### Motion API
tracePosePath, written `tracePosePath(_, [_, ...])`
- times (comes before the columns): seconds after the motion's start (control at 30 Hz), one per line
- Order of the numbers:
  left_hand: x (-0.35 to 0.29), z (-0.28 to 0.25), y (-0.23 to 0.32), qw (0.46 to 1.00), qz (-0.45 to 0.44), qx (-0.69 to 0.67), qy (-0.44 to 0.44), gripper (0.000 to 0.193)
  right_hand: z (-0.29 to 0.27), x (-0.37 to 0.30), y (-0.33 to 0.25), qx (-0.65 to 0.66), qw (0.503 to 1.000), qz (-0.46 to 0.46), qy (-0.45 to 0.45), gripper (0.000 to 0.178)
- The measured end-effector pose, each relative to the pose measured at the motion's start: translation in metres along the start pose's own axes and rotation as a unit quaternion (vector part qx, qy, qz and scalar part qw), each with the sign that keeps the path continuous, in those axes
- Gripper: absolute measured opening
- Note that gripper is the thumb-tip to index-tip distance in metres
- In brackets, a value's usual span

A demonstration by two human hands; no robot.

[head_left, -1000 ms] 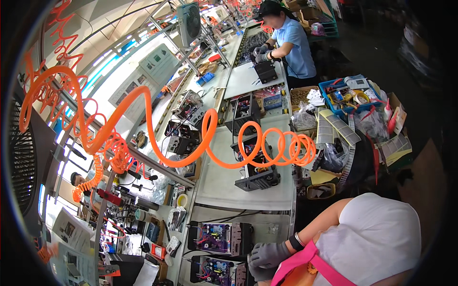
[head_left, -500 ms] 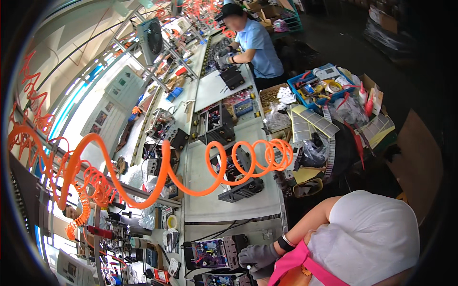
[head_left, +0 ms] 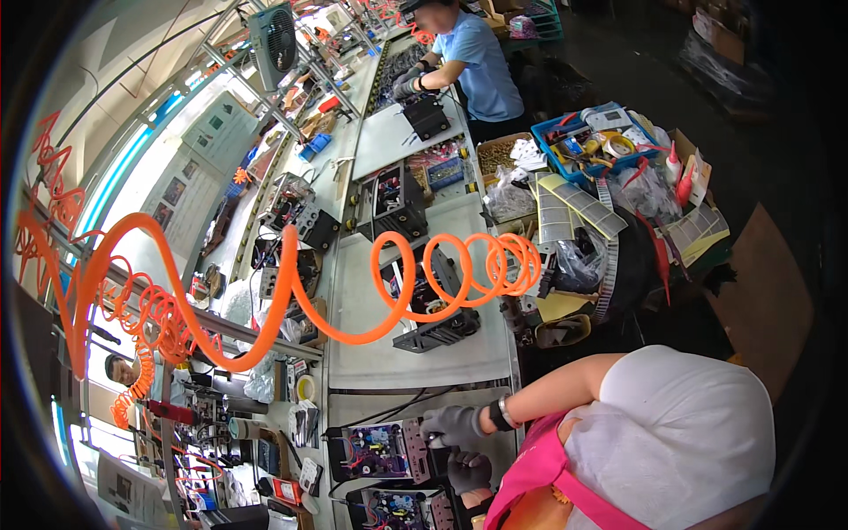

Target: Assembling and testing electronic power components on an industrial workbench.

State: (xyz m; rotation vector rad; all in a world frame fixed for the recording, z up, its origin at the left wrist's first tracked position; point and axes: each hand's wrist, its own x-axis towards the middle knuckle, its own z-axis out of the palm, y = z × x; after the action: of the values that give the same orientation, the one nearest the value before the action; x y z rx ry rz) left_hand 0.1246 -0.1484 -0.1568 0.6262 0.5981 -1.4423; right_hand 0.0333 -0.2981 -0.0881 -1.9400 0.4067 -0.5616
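In a grey glove, my right hand reaches in from the right, a dark band and a bracelet at its wrist. Its fingers are closed at the end panel of an opened device with a purple circuit board and coloured wires. A small pale piece shows under the fingertips, too small to name. Just below, my left hand, also gloved in grey, has its fingers curled beside the same panel; what they hold, if anything, is hidden. A second opened device with a blue-purple board lies nearest the lower edge, partly cut off.
An orange coiled hose hangs across the view above the bench. Farther up stand dark-cased devices. A co-worker in blue works at the far end. A blue bin of tools and tape sits to the right.
The view has shifted, so the bench and devices sit farther left and higher. My left hand, mostly hidden before, now shows below my right, with its fingers curled.
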Motion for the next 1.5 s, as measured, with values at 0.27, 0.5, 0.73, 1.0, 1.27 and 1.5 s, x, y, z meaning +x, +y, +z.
tracePosePath(0.27, [0.040,-0.032,0.022,0.984,0.073,-0.043,-0.159,0.012,-0.002,0.003,-0.019,-0.036,0.998,-0.014,-0.050,0.026])
tracePosePath(0.5, [0.070,0.005,-0.008,0.847,0.391,0.359,0.017,0.014,-0.004,-0.005,-0.016,-0.125,0.981,-0.049,-0.143,0.020])
tracePosePath(0.73, [0.060,0.004,-0.004,0.679,0.416,0.599,0.086,0.017,-0.026,0.001,0.021,-0.162,0.985,-0.014,-0.061,0.021])
tracePosePath(1.0, [0.027,-0.009,-0.008,0.805,0.408,0.431,0.003,0.019,-0.022,-0.012,-0.010,-0.086,0.988,-0.065,-0.107,0.018])
tracePosePath(1.27, [-0.098,0.077,-0.031,0.991,0.071,-0.012,-0.111,0.025,-0.042,-0.020,-0.041,0.091,0.994,-0.055,-0.004,0.020])
tracePosePath(1.5, [-0.089,0.085,-0.045,0.968,-0.034,-0.104,-0.226,0.017,-0.078,0.031,-0.047,0.015,0.989,-0.150,0.007,0.024])
